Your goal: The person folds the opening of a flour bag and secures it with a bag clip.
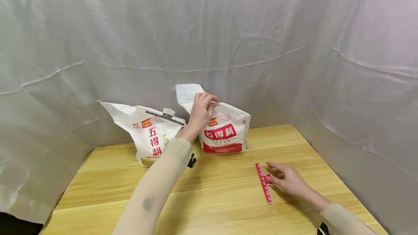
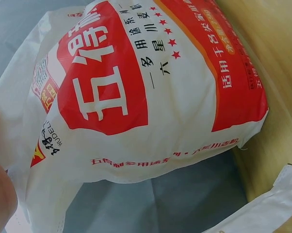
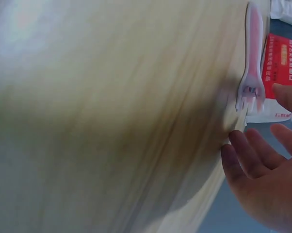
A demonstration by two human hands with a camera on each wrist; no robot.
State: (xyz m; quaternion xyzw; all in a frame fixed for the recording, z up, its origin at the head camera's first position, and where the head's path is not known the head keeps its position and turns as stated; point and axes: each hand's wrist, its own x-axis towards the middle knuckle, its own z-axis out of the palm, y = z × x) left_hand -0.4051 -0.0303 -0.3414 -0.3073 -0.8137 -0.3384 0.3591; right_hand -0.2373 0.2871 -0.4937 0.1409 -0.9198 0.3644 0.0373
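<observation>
A white and red flour bag (image 1: 240, 122) stands at the back of the table, its top folded over with a loose flap rising to the left. My left hand (image 1: 201, 110) pinches the bag's top edge. In the left wrist view the bag's printed front (image 2: 185, 97) fills the middle, and part of the thumb (image 2: 0, 199) lies against the white top. A red sealing clip (image 1: 263, 183) lies on the table. Beside its handle hovers my right hand (image 1: 289, 180), fingers spread and loosely bent, thumb near the clip (image 3: 253, 48).
Left of the first bag stands another flour bag (image 1: 125, 117), leaning, with a black sealing clip (image 1: 164, 116) across its folded top. Grey curtains (image 1: 248, 46) hang behind and beside the wooden table (image 1: 215, 195).
</observation>
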